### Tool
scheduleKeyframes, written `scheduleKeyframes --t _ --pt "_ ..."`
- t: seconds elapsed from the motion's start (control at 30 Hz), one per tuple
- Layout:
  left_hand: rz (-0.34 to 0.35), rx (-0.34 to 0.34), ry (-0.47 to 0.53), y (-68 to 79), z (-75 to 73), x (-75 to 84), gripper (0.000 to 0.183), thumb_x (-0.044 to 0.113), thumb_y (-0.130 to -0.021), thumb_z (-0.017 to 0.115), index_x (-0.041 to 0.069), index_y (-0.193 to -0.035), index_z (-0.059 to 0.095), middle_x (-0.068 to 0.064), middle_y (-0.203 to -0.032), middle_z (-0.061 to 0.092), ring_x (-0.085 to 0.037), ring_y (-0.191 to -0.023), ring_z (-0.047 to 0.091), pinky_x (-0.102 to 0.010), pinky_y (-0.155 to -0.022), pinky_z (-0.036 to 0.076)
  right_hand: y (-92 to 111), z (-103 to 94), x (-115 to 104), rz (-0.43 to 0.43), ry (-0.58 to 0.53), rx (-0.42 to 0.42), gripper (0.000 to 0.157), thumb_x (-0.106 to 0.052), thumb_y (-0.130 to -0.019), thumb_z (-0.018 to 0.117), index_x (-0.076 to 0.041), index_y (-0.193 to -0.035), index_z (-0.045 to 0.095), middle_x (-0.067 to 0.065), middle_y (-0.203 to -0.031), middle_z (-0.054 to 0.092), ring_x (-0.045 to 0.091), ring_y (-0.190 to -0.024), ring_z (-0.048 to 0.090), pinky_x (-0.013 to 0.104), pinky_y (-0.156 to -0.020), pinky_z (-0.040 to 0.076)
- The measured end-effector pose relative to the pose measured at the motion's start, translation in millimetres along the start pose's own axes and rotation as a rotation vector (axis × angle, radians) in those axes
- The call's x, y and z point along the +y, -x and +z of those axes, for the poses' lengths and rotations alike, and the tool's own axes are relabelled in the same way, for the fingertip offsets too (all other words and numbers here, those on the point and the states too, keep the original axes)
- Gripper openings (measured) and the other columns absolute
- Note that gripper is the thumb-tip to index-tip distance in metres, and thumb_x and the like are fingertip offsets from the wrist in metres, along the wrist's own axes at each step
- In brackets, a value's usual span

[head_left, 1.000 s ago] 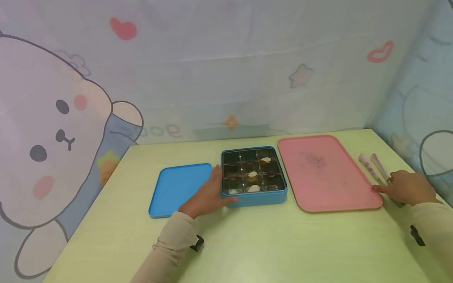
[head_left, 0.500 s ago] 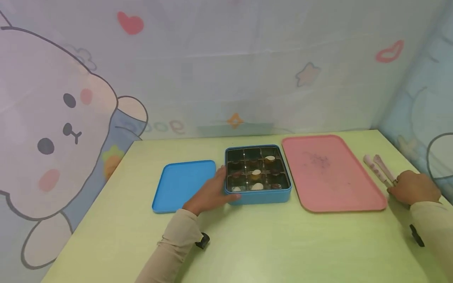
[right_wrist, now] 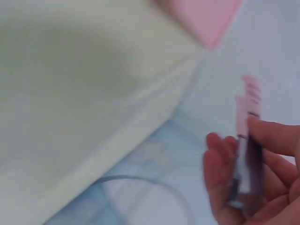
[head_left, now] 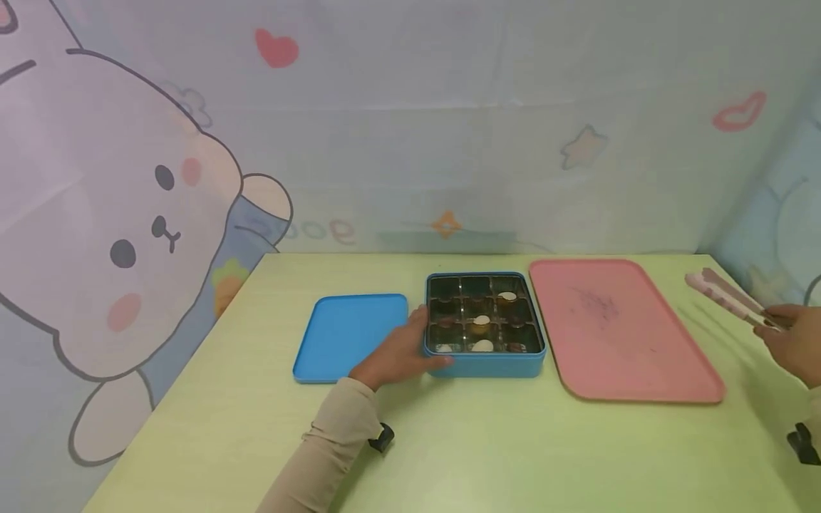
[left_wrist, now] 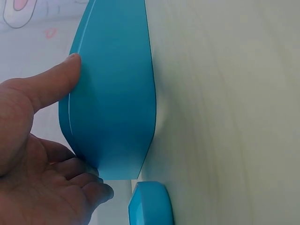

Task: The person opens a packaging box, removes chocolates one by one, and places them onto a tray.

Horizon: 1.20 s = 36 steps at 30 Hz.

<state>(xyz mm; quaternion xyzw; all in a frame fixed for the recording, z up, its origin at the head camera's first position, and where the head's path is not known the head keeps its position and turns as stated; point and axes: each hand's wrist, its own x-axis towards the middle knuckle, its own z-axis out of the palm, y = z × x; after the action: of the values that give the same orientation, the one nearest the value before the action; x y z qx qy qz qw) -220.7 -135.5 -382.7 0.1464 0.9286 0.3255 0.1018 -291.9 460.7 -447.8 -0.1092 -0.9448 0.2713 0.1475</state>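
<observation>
My left hand (head_left: 404, 353) rests at the near left corner of a blue box (head_left: 494, 365), thumb along its front wall and fingers against its left side. In the left wrist view the thumb touches the blue wall (left_wrist: 112, 89) near its edge. The box is divided into several dark compartments, some with small white or brown pieces inside. At the far right my right hand (head_left: 795, 342) grips a pair of tongs (head_left: 725, 296) with pink-and-white patterned tips and a metal handle. Their tips point left and upward, raised over the table, spread slightly apart.
A flat blue lid (head_left: 349, 338) lies left of the box. Right of the box lies a pink tray (head_left: 622, 342) with dark marks on its surface. The pale green table (head_left: 513, 456) ends at a patterned cloth backdrop (head_left: 410, 128) behind and at the right.
My right hand has picked the tongs up off the table and moved right with them. The left hand stays at the box corner. The head view has shifted slightly.
</observation>
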Motion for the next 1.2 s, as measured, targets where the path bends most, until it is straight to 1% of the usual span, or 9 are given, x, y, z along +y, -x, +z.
scheduleKeyframes --t 0.03,0.1,0.17,0.2,0.27,0.33,0.5,0.73,1.2 --pt "-0.004 -0.002 0.0 0.2 -0.1 -0.3 0.103 0.043 -0.092 0.073 0.009 -0.163 0.007 -0.012 -0.171 0.006 -0.032 -0.159 0.011 -0.053 -0.126 0.024 -2.4 4.8 1.6 -0.055 -0.034 0.058 0.05 -0.026 -0.107 0.044 0.006 -0.145 0.046 0.026 -0.131 0.063 0.005 -0.083 0.064 0.025 -0.061 0.05" --pt "-0.008 -0.001 0.0 -0.1 -0.8 -0.9 0.103 0.043 -0.092 0.073 0.01 -0.163 0.006 -0.012 -0.171 0.005 -0.031 -0.159 0.01 -0.052 -0.126 0.024 5.8 -0.4 -24.7 -0.163 -0.083 0.079 0.054 -0.03 -0.106 0.048 0.005 -0.147 0.046 0.026 -0.135 0.063 -0.005 -0.078 0.064 0.019 -0.052 0.048" --pt "0.0 0.008 0.006 -0.5 -1.4 -1.6 0.103 0.043 -0.091 0.073 0.012 -0.163 0.006 -0.012 -0.171 0.005 -0.031 -0.159 0.011 -0.053 -0.126 0.025 24.1 -14.8 -74.8 -0.239 -0.093 0.053 0.051 -0.03 -0.104 0.054 0.003 -0.143 0.052 0.016 -0.124 0.072 -0.012 -0.071 0.063 0.014 -0.049 0.047" --pt "0.005 0.013 0.007 -0.8 -1.6 -2.1 0.103 0.043 -0.091 0.073 0.012 -0.163 0.007 -0.012 -0.171 0.006 -0.032 -0.159 0.011 -0.053 -0.126 0.025 35.1 -21.6 -102.4 -0.282 -0.108 0.044 0.047 -0.027 -0.102 0.059 0.002 -0.139 0.057 0.014 -0.118 0.075 -0.022 -0.065 0.054 0.014 -0.05 0.048" --pt "0.015 0.021 0.013 -1.2 -1.5 -3.1 0.102 0.043 -0.091 0.074 0.013 -0.163 0.008 -0.013 -0.171 0.006 -0.032 -0.158 0.011 -0.054 -0.126 0.025 58.7 -31.9 -158.0 -0.364 -0.15 0.026 0.04 -0.019 -0.096 0.069 0.005 -0.129 0.065 0.019 -0.099 0.078 -0.017 -0.059 0.059 0.011 -0.052 0.048" --pt "0.014 0.022 0.02 -1.0 -0.4 -4.5 0.102 0.043 -0.091 0.074 0.012 -0.163 0.009 -0.013 -0.171 0.007 -0.032 -0.159 0.011 -0.053 -0.126 0.024 74.4 -26.8 -195.3 -0.468 -0.203 0.045 0.034 -0.016 -0.091 0.076 0.003 -0.119 0.071 0.014 -0.093 0.079 -0.03 -0.065 0.052 0.001 -0.056 0.043" --pt "0.019 0.031 0.034 0.6 3.1 -6.3 0.101 0.041 -0.09 0.075 0.012 -0.163 0.011 -0.013 -0.171 0.011 -0.033 -0.158 0.015 -0.054 -0.125 0.026 100.9 3.0 -256.6 -0.636 -0.327 0.011 0.026 -0.014 -0.085 0.081 -0.004 -0.109 0.077 0.021 -0.102 0.077 -0.032 -0.084 0.052 -0.002 -0.068 0.044" --pt "0.035 0.048 0.037 1.6 2.1 -1.5 0.101 0.039 -0.089 0.077 0.014 -0.163 0.013 -0.011 -0.17 0.015 -0.033 -0.156 0.021 -0.052 -0.124 0.029 116.9 33.7 -295.8 -0.719 -0.39 -0.086 0.02 -0.017 -0.084 0.083 -0.011 -0.102 0.078 0.008 -0.096 0.079 -0.006 -0.078 0.07 0.006 -0.071 0.052" --pt "0.061 0.044 0.029 -2.0 0.7 -2.6 0.101 0.038 -0.089 0.077 0.013 -0.163 0.014 -0.01 -0.17 0.017 -0.031 -0.155 0.026 -0.051 -0.123 0.032 116.7 57.1 -325.1 -0.669 -0.399 -0.326 0.03 -0.019 -0.085 0.082 -0.005 -0.11 0.071 0.009 -0.099 0.078 0.009 -0.076 0.075 0.022 -0.067 0.06"
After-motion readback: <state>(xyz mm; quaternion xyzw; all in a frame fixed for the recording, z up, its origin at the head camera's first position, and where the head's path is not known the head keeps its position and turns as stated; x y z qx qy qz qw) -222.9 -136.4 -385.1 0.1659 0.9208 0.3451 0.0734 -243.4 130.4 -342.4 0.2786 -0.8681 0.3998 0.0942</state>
